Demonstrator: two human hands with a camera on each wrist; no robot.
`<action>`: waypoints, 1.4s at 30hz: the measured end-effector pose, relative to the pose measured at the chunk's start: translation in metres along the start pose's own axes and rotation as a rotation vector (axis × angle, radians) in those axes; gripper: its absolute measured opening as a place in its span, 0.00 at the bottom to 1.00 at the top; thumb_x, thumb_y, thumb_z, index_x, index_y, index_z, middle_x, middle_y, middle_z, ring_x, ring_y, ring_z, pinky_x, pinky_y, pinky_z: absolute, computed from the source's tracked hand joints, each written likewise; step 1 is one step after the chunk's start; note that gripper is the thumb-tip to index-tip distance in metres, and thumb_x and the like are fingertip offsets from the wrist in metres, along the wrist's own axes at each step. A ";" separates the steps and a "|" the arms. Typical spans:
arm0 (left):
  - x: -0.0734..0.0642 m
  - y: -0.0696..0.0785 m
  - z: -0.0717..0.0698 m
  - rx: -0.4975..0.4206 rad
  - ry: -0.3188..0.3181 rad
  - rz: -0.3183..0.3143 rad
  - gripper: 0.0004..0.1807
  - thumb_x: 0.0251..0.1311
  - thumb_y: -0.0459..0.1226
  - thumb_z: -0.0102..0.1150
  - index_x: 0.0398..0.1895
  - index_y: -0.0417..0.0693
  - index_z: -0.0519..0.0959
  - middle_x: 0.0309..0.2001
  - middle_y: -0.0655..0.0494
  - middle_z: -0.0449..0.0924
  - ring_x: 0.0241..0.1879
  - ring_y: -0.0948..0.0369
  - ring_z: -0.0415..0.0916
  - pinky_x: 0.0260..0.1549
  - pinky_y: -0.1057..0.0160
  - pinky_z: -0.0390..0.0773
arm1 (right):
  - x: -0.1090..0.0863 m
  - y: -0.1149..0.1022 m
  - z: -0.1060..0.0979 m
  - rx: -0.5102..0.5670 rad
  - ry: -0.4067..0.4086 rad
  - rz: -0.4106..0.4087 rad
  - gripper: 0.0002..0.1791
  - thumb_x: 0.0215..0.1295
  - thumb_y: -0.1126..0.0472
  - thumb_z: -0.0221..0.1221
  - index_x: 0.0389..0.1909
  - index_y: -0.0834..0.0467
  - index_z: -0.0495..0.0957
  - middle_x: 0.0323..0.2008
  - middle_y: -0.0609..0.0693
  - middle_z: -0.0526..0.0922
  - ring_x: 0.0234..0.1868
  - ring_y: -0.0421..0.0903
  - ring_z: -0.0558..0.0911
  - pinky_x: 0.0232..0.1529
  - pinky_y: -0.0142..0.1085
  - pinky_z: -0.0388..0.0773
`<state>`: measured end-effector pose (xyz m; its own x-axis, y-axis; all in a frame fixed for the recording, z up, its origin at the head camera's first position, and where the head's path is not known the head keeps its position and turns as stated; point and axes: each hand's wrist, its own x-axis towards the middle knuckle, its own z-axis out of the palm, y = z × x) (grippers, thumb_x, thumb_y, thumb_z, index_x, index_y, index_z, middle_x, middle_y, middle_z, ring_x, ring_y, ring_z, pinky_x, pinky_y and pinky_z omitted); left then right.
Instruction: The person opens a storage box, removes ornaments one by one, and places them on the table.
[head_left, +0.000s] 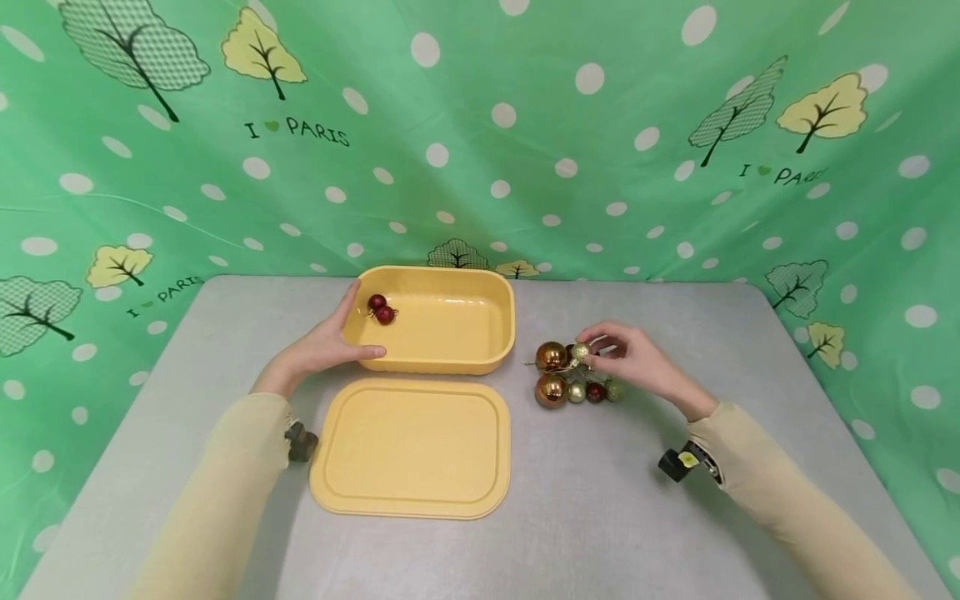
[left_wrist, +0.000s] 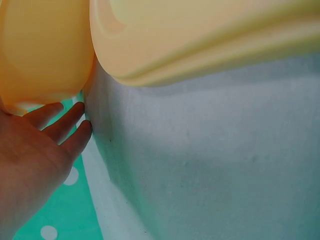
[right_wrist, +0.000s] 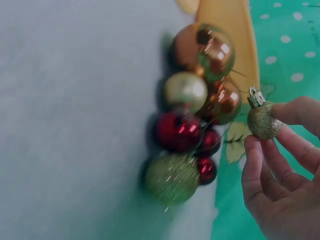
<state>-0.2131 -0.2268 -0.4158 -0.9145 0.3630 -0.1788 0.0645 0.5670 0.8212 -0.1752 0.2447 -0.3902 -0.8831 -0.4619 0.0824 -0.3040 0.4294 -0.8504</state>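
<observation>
A yellow rectangular container stands at the back of the table with two small dark red baubles inside its left end. My left hand rests against the container's left end, thumb along the front rim; the left wrist view shows its other fingers fairly straight beside the wall. My right hand pinches a small gold glitter bauble between thumb and fingers, its silver cap uppermost. Just beyond it lies a cluster of baubles: shiny copper ones, a pale gold one, red ones and another glittery gold one.
A flat yellow lid lies on the grey table in front of the container. Green dotted cloth hangs behind the table and along its sides. Wrist cameras are strapped to both forearms.
</observation>
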 end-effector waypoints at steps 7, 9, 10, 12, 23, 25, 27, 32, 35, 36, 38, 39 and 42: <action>0.001 -0.001 0.000 0.013 0.002 0.001 0.67 0.53 0.47 0.71 0.75 0.62 0.22 0.76 0.45 0.24 0.73 0.43 0.29 0.67 0.40 0.40 | -0.010 0.014 -0.011 -0.043 0.002 0.029 0.16 0.58 0.75 0.61 0.49 0.71 0.77 0.46 0.63 0.80 0.44 0.59 0.79 0.42 0.35 0.80; 0.001 -0.001 0.000 0.012 0.002 0.002 0.67 0.53 0.47 0.71 0.75 0.62 0.22 0.76 0.45 0.24 0.73 0.43 0.29 0.67 0.40 0.40 | -0.011 0.018 -0.015 -0.057 -0.004 0.042 0.17 0.58 0.75 0.61 0.49 0.72 0.77 0.47 0.64 0.80 0.44 0.59 0.79 0.42 0.35 0.80; 0.001 -0.001 0.000 0.012 0.004 0.003 0.67 0.53 0.47 0.71 0.75 0.61 0.22 0.76 0.44 0.24 0.73 0.42 0.30 0.67 0.40 0.40 | -0.011 0.020 -0.016 -0.070 -0.006 0.045 0.17 0.58 0.75 0.61 0.50 0.72 0.77 0.47 0.64 0.80 0.44 0.59 0.79 0.42 0.35 0.80; 0.001 -0.001 0.000 0.010 0.006 0.007 0.67 0.53 0.47 0.71 0.75 0.61 0.22 0.76 0.44 0.24 0.73 0.42 0.30 0.67 0.39 0.40 | -0.011 0.023 -0.019 -0.096 -0.011 0.051 0.17 0.58 0.76 0.60 0.50 0.72 0.76 0.47 0.65 0.79 0.44 0.60 0.79 0.43 0.36 0.80; 0.000 0.000 0.000 0.018 0.002 -0.009 0.67 0.53 0.48 0.71 0.75 0.63 0.22 0.76 0.45 0.24 0.73 0.42 0.30 0.67 0.40 0.41 | -0.013 0.036 -0.023 -0.173 -0.016 0.058 0.17 0.57 0.77 0.59 0.50 0.72 0.77 0.49 0.66 0.79 0.46 0.60 0.79 0.46 0.43 0.80; 0.000 0.000 0.000 0.016 0.002 -0.010 0.67 0.52 0.48 0.71 0.75 0.63 0.22 0.76 0.45 0.24 0.73 0.42 0.30 0.67 0.39 0.41 | -0.014 0.037 -0.024 -0.187 -0.011 0.051 0.17 0.57 0.77 0.59 0.49 0.72 0.77 0.48 0.66 0.79 0.45 0.60 0.79 0.45 0.43 0.80; -0.001 -0.001 -0.001 0.016 0.003 -0.007 0.67 0.52 0.48 0.71 0.75 0.63 0.22 0.76 0.45 0.24 0.73 0.42 0.30 0.67 0.39 0.41 | -0.014 0.038 -0.024 -0.195 -0.009 0.048 0.17 0.57 0.78 0.59 0.49 0.73 0.77 0.47 0.66 0.79 0.44 0.60 0.79 0.44 0.43 0.80; -0.001 -0.001 0.000 0.008 0.005 0.004 0.67 0.53 0.47 0.71 0.75 0.61 0.22 0.76 0.46 0.24 0.73 0.43 0.29 0.67 0.39 0.40 | -0.013 0.040 -0.024 -0.201 -0.021 0.051 0.17 0.57 0.77 0.60 0.49 0.73 0.77 0.47 0.67 0.79 0.44 0.60 0.79 0.44 0.46 0.80; -0.001 -0.002 0.001 0.009 0.007 0.007 0.66 0.53 0.47 0.70 0.75 0.61 0.23 0.76 0.47 0.24 0.73 0.43 0.29 0.67 0.40 0.40 | -0.012 0.042 -0.024 -0.195 -0.034 0.057 0.17 0.58 0.76 0.61 0.49 0.74 0.76 0.48 0.68 0.79 0.45 0.61 0.79 0.45 0.47 0.79; 0.000 -0.002 0.001 0.010 0.008 0.006 0.66 0.53 0.47 0.70 0.76 0.61 0.23 0.76 0.47 0.24 0.73 0.43 0.30 0.67 0.40 0.40 | -0.012 0.042 -0.024 -0.194 -0.036 0.058 0.17 0.58 0.75 0.61 0.49 0.74 0.76 0.48 0.68 0.78 0.45 0.61 0.79 0.46 0.48 0.79; 0.000 -0.002 0.000 0.013 0.009 0.006 0.66 0.53 0.47 0.70 0.76 0.61 0.23 0.76 0.47 0.24 0.73 0.44 0.30 0.67 0.40 0.40 | -0.011 0.043 -0.023 -0.190 -0.041 0.059 0.18 0.57 0.75 0.62 0.50 0.74 0.76 0.48 0.68 0.79 0.45 0.61 0.79 0.46 0.49 0.79; 0.000 -0.002 0.000 0.014 0.008 0.009 0.66 0.53 0.47 0.70 0.75 0.60 0.23 0.76 0.46 0.24 0.73 0.43 0.30 0.67 0.39 0.40 | -0.011 0.043 -0.023 -0.188 -0.043 0.059 0.19 0.57 0.75 0.62 0.51 0.74 0.75 0.48 0.68 0.79 0.45 0.61 0.79 0.47 0.49 0.79; 0.000 -0.001 0.000 0.013 0.008 0.006 0.66 0.53 0.47 0.70 0.75 0.61 0.23 0.76 0.47 0.23 0.73 0.43 0.29 0.67 0.40 0.40 | -0.011 0.044 -0.023 -0.180 -0.050 0.061 0.20 0.57 0.76 0.62 0.52 0.74 0.74 0.48 0.68 0.79 0.45 0.60 0.79 0.47 0.50 0.78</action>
<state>-0.2127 -0.2275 -0.4170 -0.9173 0.3604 -0.1694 0.0752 0.5745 0.8150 -0.1874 0.2861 -0.4168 -0.8841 -0.4672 0.0038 -0.3136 0.5874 -0.7461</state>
